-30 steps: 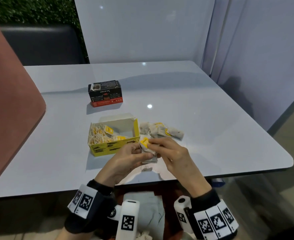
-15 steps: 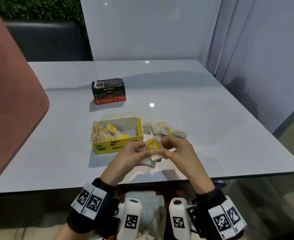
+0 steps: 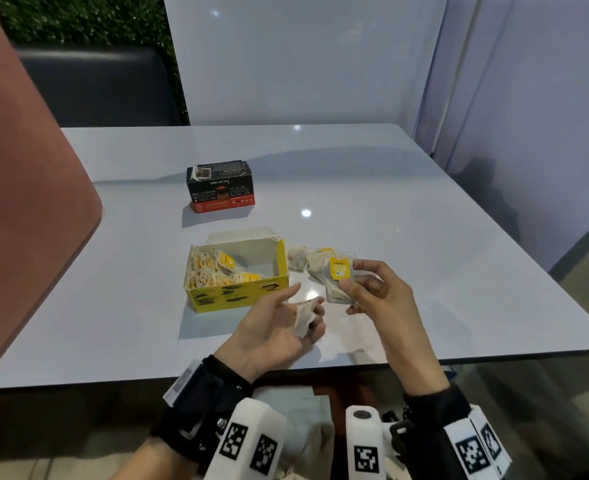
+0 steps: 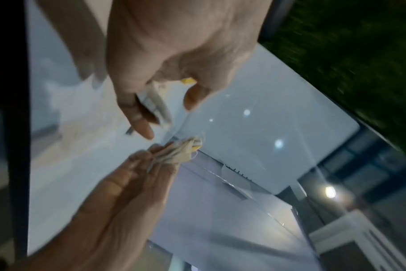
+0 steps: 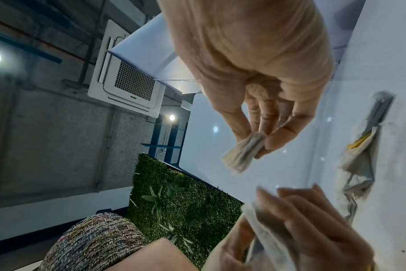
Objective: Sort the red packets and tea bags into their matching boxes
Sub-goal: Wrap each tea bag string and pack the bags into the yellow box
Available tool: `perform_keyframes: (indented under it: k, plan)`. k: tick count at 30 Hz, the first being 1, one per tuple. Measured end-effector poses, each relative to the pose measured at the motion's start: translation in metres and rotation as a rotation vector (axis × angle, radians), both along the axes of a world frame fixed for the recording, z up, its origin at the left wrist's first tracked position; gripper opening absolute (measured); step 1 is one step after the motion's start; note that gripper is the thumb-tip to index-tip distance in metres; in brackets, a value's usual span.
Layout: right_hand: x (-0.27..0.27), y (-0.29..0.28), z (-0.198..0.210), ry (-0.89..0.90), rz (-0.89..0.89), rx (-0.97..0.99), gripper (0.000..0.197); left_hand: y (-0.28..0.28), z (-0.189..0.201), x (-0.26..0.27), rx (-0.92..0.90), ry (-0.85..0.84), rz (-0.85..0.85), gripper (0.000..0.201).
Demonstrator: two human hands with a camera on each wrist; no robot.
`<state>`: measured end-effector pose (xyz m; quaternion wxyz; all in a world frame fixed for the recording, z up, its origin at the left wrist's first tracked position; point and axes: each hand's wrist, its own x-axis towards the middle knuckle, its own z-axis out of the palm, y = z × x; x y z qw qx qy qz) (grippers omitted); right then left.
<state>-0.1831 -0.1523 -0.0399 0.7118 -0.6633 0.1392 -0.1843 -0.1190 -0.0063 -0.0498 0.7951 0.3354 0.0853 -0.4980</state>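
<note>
- Both wrist views are blurred with motion; in the left wrist view the yellow box and black box lie out of frame
- Left hand [image 3: 279, 323], palm up over the table's [image 3: 424, 237] near edge, has its lower fingers curled round a crumpled tea bag [image 3: 303, 318]; thumb and forefinger stick out straight, and whether this bag has a tag cannot be told from the head view
- Right hand [image 3: 372, 296] pinches a small stack of bags [image 3: 338, 289] between thumb and fingers, held upright just above the table; how many are in the stack is hard to tell
- The front one carries a yellow tag [image 3: 339, 268] with small dark writing at the top, too fine to read with certainty
- Yellow box [image 3: 237, 296] stands open just left of the hands, its left half packed with pale bags and yellow tags, the right half showing bare white wall; its front has writing covered by black scribbles, unreadable
- A loose pile [image 3: 307, 261] of bags lies on the table touching the box's right side, partly hidden behind the right hand's stack
- Black box [image 3: 220, 187] with a red lower band stands well behind the yellow one, closed; "EVERY CUP COU…" can be read on its front, the remaining print too small
- No red packets can be made out anywhere on the table
- A pink chair back [image 3: 26, 202] cuts off the table's left side
</note>
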Motion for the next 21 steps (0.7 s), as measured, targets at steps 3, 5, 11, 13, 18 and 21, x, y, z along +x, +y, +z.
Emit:
perform_keyframes:
  k: [3,5,11,13,18,21]
  plan:
    - [-0.002,-0.001,0.004,-0.006,0.009,0.006,0.026,-0.004,-0.002,0.000,-0.097,0.119,-0.033,0.038]
    - [-0.004,-0.001,0.006,-0.010,0.019,0.006,0.025,-0.007,-0.001,-0.002,-0.159,0.141,-0.028,0.027]
    - [-0.006,0.000,0.007,-0.010,0.036,-0.036,0.026,-0.015,0.000,-0.006,-0.171,0.164,0.128,0.013]
    - [-0.007,-0.001,0.007,-0.014,0.023,-0.037,0.026,-0.014,-0.001,-0.008,-0.163,0.193,0.151,0.020]
    - [-0.009,-0.005,0.008,0.005,0.012,-0.047,0.026,-0.012,-0.002,-0.009,-0.170,0.047,0.098,0.050]
    - [-0.008,0.005,0.005,0.057,0.066,-0.038,0.028,-0.019,0.000,-0.014,-0.194,-0.075,0.138,0.045]
